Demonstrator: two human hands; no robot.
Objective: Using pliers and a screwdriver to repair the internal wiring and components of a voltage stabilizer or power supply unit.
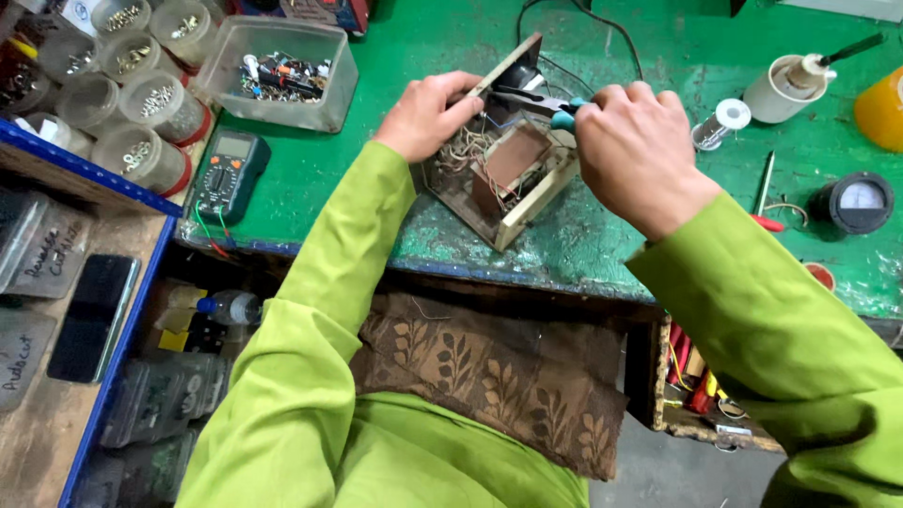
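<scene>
An opened cream-coloured device case [499,174] lies on the green workbench [376,103], with a brown transformer block and tangled wires inside. My left hand [428,113] grips the case's upper left edge. My right hand [635,150] is closed on teal-handled pliers [550,105] whose dark jaws reach into the top of the case. Both arms wear green sleeves.
A clear tub of parts [282,75] and several round jars of screws [141,94] stand at the back left, with a multimeter [229,172] beside them. To the right lie a solder spool [722,120], a white cup [785,87], a screwdriver [764,188] and a round gauge [858,202].
</scene>
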